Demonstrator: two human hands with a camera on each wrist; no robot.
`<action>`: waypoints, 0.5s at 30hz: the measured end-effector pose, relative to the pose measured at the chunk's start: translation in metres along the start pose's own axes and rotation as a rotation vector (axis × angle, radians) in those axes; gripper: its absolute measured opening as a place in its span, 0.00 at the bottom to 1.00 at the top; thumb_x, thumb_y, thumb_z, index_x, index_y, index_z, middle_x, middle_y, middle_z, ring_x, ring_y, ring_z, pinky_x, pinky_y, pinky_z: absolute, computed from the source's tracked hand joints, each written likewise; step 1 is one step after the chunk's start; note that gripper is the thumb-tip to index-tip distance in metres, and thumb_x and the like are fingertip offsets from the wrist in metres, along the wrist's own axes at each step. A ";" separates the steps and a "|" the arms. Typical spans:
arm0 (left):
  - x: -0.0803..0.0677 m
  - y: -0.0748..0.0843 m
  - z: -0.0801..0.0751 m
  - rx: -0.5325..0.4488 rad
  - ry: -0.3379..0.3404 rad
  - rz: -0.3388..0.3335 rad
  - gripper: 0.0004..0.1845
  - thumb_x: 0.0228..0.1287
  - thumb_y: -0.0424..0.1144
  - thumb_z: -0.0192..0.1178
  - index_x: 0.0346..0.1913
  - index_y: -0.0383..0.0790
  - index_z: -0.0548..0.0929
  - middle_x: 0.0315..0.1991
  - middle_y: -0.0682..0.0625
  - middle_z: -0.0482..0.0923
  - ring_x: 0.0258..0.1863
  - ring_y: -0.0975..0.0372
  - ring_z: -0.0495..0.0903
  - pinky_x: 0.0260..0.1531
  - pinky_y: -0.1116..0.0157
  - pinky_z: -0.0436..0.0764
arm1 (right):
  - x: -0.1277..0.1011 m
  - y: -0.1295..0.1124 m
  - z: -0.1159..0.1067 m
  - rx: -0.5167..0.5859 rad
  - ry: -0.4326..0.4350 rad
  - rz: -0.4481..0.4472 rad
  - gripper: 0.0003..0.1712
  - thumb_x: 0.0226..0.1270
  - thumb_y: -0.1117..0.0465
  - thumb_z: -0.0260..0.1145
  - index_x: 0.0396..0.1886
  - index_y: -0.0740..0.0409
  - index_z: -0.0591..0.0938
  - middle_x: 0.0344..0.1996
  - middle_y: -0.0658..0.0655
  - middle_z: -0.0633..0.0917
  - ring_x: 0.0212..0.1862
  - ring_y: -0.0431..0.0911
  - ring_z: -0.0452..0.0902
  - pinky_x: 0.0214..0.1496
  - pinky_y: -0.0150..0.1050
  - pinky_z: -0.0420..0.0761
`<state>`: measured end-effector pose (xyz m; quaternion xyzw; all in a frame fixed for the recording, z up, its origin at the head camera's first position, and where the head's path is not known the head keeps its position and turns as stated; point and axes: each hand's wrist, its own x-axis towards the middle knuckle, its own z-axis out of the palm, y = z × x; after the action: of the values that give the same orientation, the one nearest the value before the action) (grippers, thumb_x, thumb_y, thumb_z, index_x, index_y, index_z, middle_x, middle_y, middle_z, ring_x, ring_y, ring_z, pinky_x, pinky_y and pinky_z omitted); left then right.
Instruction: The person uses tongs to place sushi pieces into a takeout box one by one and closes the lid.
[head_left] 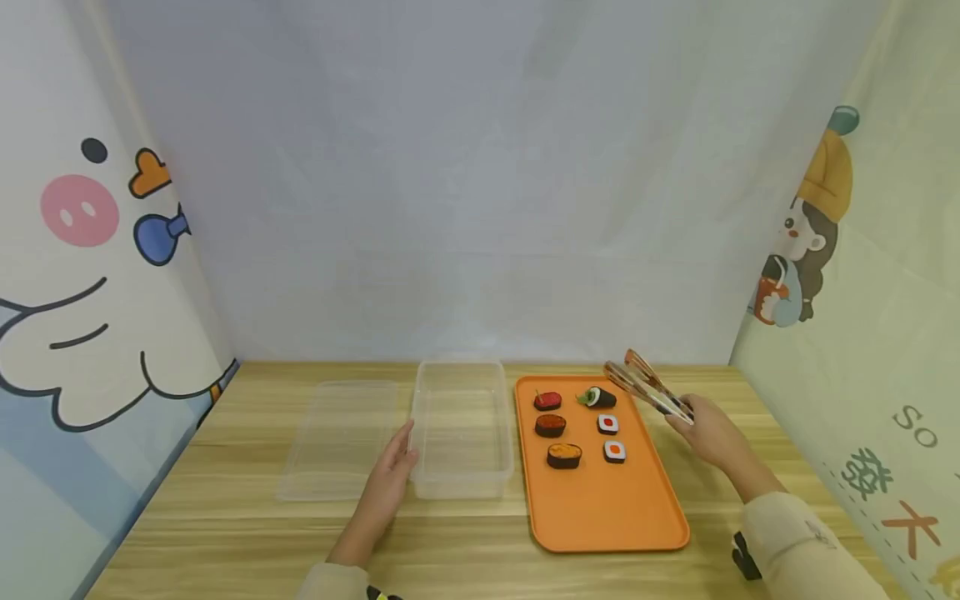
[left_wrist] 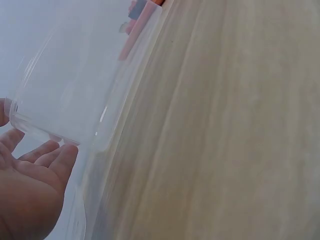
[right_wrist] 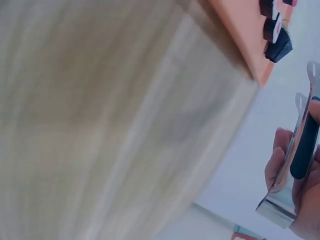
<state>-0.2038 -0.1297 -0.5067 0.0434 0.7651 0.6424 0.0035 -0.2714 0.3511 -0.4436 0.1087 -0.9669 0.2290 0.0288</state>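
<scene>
Right hand (head_left: 711, 432), grip pinching the tongs (head_left: 660, 403), holds them near the far right corner of the orange tray (head_left: 600, 517); left hand (head_left: 388, 477), grip spread, touches the clear container (head_left: 461, 486) left of the tray; six sushi pieces (head_left: 564, 457) lie on it

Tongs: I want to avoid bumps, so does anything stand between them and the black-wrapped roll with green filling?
Nothing visible but the orange tray's low rim, which may need clearing, lies between the tongs in the right hand and the green-filled roll.
</scene>
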 end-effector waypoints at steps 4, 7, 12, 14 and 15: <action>0.000 -0.001 0.000 -0.011 0.006 -0.008 0.28 0.79 0.37 0.43 0.77 0.40 0.52 0.75 0.34 0.46 0.72 0.41 0.48 0.68 0.43 0.53 | 0.008 -0.014 -0.004 -0.012 -0.057 -0.029 0.26 0.73 0.58 0.60 0.57 0.79 0.70 0.44 0.71 0.79 0.42 0.59 0.77 0.39 0.55 0.76; 0.002 -0.003 0.000 -0.023 0.007 -0.006 0.28 0.79 0.37 0.42 0.77 0.40 0.52 0.75 0.34 0.46 0.72 0.41 0.48 0.68 0.44 0.54 | 0.014 -0.024 -0.005 -0.037 -0.099 -0.031 0.25 0.73 0.57 0.61 0.57 0.75 0.72 0.46 0.70 0.79 0.46 0.61 0.77 0.41 0.57 0.77; 0.002 -0.003 -0.001 -0.030 0.007 -0.004 0.28 0.79 0.37 0.43 0.77 0.40 0.52 0.75 0.35 0.46 0.72 0.41 0.49 0.67 0.44 0.54 | 0.025 -0.034 -0.001 -0.080 -0.143 -0.050 0.25 0.71 0.56 0.63 0.58 0.72 0.74 0.48 0.68 0.80 0.47 0.61 0.77 0.43 0.57 0.77; 0.001 -0.001 0.000 -0.036 0.005 -0.004 0.28 0.79 0.37 0.43 0.77 0.40 0.52 0.75 0.34 0.46 0.72 0.41 0.49 0.67 0.43 0.54 | 0.028 -0.036 0.002 -0.092 -0.163 -0.068 0.26 0.71 0.56 0.63 0.59 0.71 0.74 0.50 0.69 0.80 0.50 0.63 0.76 0.47 0.59 0.77; 0.000 -0.001 0.000 -0.039 0.005 -0.003 0.28 0.79 0.37 0.43 0.77 0.40 0.52 0.75 0.34 0.46 0.72 0.41 0.49 0.67 0.43 0.54 | 0.030 -0.037 0.003 -0.097 -0.177 -0.071 0.26 0.72 0.56 0.62 0.61 0.72 0.73 0.52 0.70 0.79 0.52 0.65 0.75 0.49 0.60 0.76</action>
<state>-0.2043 -0.1297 -0.5072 0.0407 0.7525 0.6573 0.0035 -0.2922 0.3114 -0.4267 0.1614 -0.9711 0.1703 -0.0433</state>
